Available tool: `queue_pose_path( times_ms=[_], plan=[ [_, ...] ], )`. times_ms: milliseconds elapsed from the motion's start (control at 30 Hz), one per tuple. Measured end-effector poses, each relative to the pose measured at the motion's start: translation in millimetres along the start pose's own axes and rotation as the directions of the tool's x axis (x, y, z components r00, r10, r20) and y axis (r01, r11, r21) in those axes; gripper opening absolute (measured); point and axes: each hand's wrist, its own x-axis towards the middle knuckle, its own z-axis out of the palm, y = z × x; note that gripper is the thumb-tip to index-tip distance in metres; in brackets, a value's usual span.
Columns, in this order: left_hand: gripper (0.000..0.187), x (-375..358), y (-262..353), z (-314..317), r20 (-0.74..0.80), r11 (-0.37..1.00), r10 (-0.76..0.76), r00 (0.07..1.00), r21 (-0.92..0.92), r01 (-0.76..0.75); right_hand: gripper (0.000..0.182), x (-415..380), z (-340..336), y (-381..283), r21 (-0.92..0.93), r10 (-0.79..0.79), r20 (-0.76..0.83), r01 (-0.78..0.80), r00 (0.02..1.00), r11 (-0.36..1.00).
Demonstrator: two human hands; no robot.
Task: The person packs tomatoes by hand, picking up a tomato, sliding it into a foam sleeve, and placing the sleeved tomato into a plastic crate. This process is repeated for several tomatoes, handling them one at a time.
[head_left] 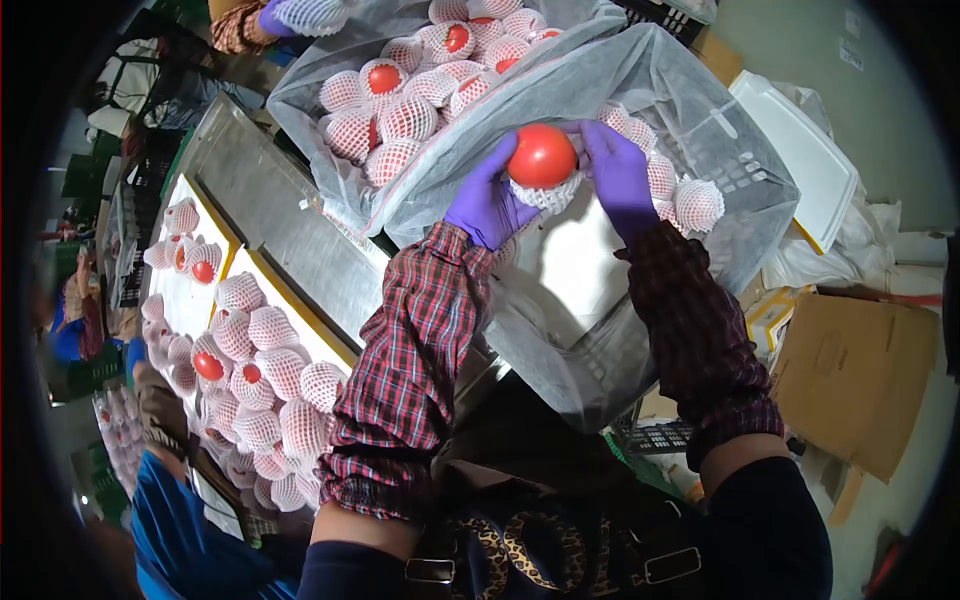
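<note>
In purple gloves, both my hands are raised over the lined crate in front of me. My left hand (490,200) is closed around a smooth red tomato (542,156) from the left. A white foam net (546,194) is bunched around the tomato's lower part, leaving its top bare. Close against the tomato's right side, my right hand (617,175) has its fingers pinched together; what lies between the fingertips is hidden. Beneath my hands, the plastic-lined crate (735,215) holds several netted tomatoes (698,205) along its far right side and a white sheet at the bottom.
Beyond it stands another lined crate (300,85) full of netted tomatoes (408,118). More netted tomatoes (258,428) are piled on white trays at left, beside a metal surface (285,215). Another person's gloved hand (305,14) is at the top; a blue-clothed person (175,530) is lower left. A cardboard box (850,380) stands right.
</note>
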Motion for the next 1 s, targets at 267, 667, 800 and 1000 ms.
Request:
queue_pose_path(
  times_ms=[267, 667, 800, 1000],
  plan=[
    [0.044, 2, 6, -19, 0.034, 0.991, 0.035, 0.999, 0.128, -0.039, 0.061, -19, 22, -25, -0.007, -0.272, 0.062, 0.273, 0.960, 0.962],
    [0.038, 2, 3, -12, 0.040, 0.996, 0.057, 0.998, 0.064, -0.059, 0.045, -9, 18, -4, 0.137, -0.365, -0.052, 0.368, 0.930, 0.920],
    [0.040, 3, 5, -11, 0.092, 0.962, 0.155, 0.984, 0.214, -0.172, 0.040, -12, 26, -7, -0.041, -0.375, -0.090, 0.373, 0.923, 0.927],
    [0.038, -6, 3, 3, 0.072, 0.932, 0.109, 0.991, 0.339, -0.127, 0.030, -17, 26, -12, -0.161, -0.389, -0.144, 0.367, 0.910, 0.916]
  ],
)
